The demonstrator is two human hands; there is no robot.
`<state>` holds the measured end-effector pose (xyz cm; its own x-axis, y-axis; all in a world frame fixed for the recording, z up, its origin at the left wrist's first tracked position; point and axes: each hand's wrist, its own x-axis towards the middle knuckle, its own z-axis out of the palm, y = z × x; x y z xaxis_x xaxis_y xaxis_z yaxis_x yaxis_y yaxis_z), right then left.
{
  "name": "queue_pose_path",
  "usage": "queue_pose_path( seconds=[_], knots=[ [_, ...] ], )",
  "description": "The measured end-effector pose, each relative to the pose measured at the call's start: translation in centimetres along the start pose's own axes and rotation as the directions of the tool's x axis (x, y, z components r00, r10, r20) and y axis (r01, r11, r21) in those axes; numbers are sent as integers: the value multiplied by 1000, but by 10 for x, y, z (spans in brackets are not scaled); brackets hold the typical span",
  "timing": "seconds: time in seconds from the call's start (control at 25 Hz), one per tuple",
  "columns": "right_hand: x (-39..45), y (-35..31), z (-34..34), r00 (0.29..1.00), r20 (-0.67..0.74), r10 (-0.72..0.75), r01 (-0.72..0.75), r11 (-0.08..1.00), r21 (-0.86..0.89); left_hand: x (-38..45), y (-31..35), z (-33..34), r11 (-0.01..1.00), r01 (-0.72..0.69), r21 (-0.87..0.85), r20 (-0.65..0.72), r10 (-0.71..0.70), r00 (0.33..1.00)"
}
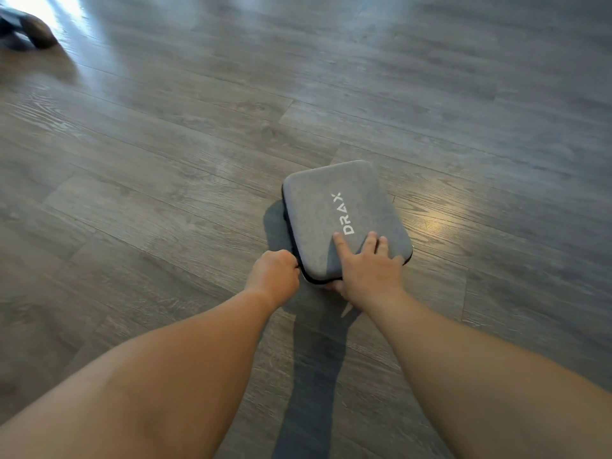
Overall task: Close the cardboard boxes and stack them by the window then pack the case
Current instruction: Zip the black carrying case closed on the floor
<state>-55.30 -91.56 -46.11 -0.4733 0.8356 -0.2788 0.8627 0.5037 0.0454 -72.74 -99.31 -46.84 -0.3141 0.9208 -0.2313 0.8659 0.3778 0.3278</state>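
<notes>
1. You've got a grey case (344, 217) lying flat on the wood floor (165, 160), right under and just ahead of both your hands.
2. The lid is down, with the white letters "DRAX" facing up and running away from your right hand.
3. Your right hand (367, 270) lies on the near right corner of the lid: the fingers (339, 241) are spread and fairly straight on the fabric, with the thumb tucked under the near edge.
4. Your left hand (274, 272) is a closed fist at the near left corner, knuckles up, fingertips right against the dark zipper seam.
5. It looks pinched on something small at that seam; what it grips is hidden by the hand itself, so you can't tell for sure.
6. The dark zipper line runs along the left side of the case and round the near edge between your two hands.
7. Both bare forearms reach in from the bottom, throwing a shadow on the floor beneath them.
8. Far off to the upper left of your left hand, a blurred brown and dark shape (26, 31) sits in bright glare; what it is isn't clear.
</notes>
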Motion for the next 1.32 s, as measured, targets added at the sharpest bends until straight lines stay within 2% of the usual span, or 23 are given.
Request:
queue_pose_path(
  seconds=[0.16,0.32,0.44,0.56,0.68,0.8,0.92,1.04,1.12,1.2,1.32],
  knots=[
    [-11,-37,8,997,-65,46,-53,994,-101,-4,-10,-1,999,14,49,10,-15,1000],
    [-13,-21,11,991,-127,-38,37,999,-8,-6,-9,-8,998,46,46,34,-48,998],
    [-7,17,14,994,-69,-90,96,991,88,-4,-6,-11,998,64,4,43,-64,997],
    [0,40,15,997,-5,-72,72,981,180,-4,-9,-13,999,50,-2,61,-50,997],
    [2,41,14,998,6,-59,56,980,193,-6,-9,-10,999,40,-12,47,-39,998],
    [1,30,13,1000,6,-15,13,979,203,-6,-10,-8,996,87,-34,8,-87,996],
    [-3,5,14,996,-5,94,-90,966,241,-7,-16,-9,994,113,-12,-9,-113,994],
    [-5,-36,11,976,-3,220,-210,935,286,-14,-11,-3,999,36,24,-6,-36,999],
    [-9,-65,10,968,22,250,-244,922,302,-19,-3,5,1000,-7,18,29,7,1000],
    [-14,-80,11,976,17,219,-215,940,265,-20,-1,8,1000,1,7,52,-1,999],
    [-17,-56,8,997,-76,26,-9,976,217,-14,-12,-2,999,47,27,20,-48,999]
  ],
)
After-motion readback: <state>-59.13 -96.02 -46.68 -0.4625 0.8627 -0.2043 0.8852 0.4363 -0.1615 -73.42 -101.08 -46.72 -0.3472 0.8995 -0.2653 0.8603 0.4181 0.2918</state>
